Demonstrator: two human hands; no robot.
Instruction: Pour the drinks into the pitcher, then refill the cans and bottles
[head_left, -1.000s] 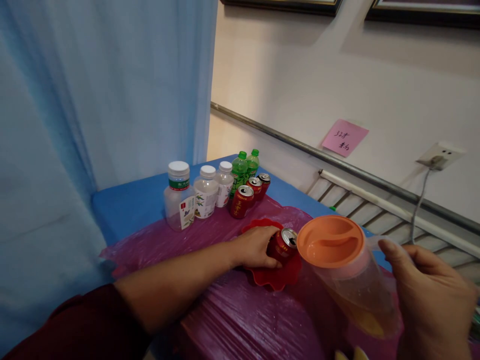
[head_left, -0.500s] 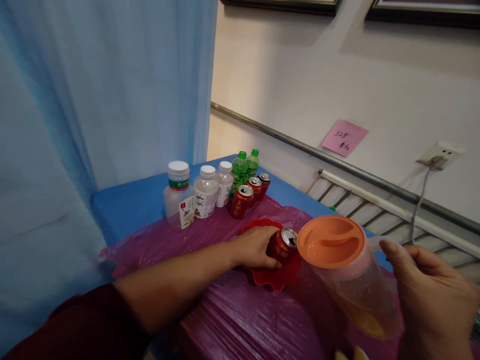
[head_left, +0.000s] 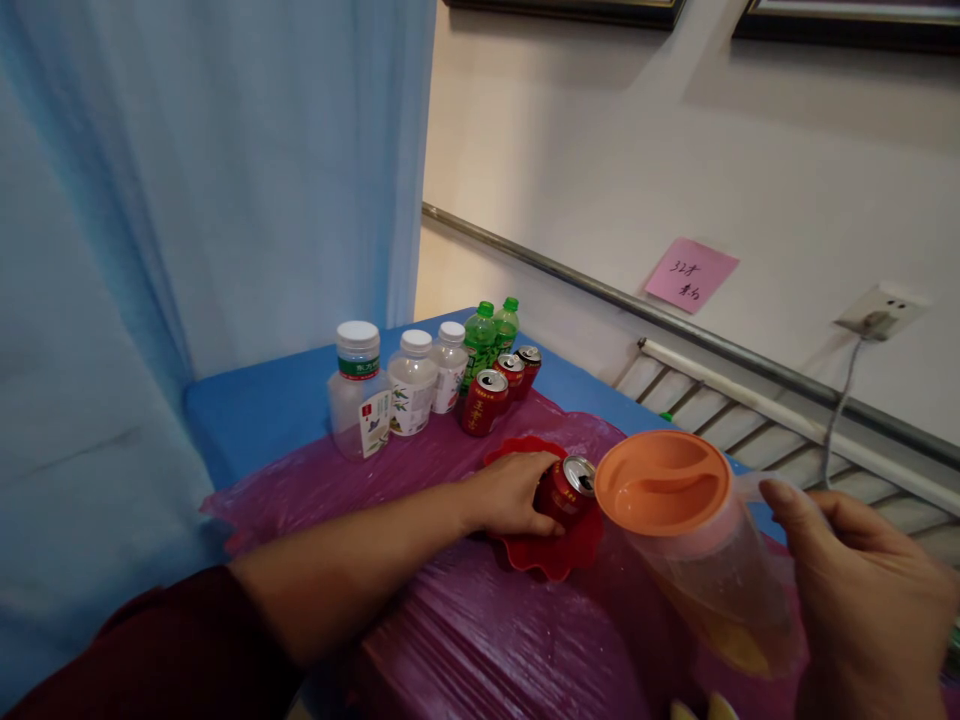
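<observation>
My left hand (head_left: 514, 495) is wrapped round a red drink can (head_left: 566, 495), which has its top opened and leans slightly to the right. Beneath the can lies a red scalloped dish (head_left: 551, 560). My right hand (head_left: 862, 580) grips the handle of a clear plastic pitcher (head_left: 720, 590) with an orange lid (head_left: 664, 485). Some yellowish liquid sits low in the pitcher, which is tilted toward the can. The lid's left edge is right beside the can's rim; whether they touch I cannot tell. No stream of liquid can be made out.
Purple plastic sheeting (head_left: 495, 640) covers part of the blue surface (head_left: 262, 390). Behind the dish stand several red cans (head_left: 484, 405), green bottles (head_left: 480, 335) and white-capped bottles (head_left: 412, 385). A blue curtain (head_left: 225, 180) hangs at left; a metal rail (head_left: 570, 275) runs along the wall.
</observation>
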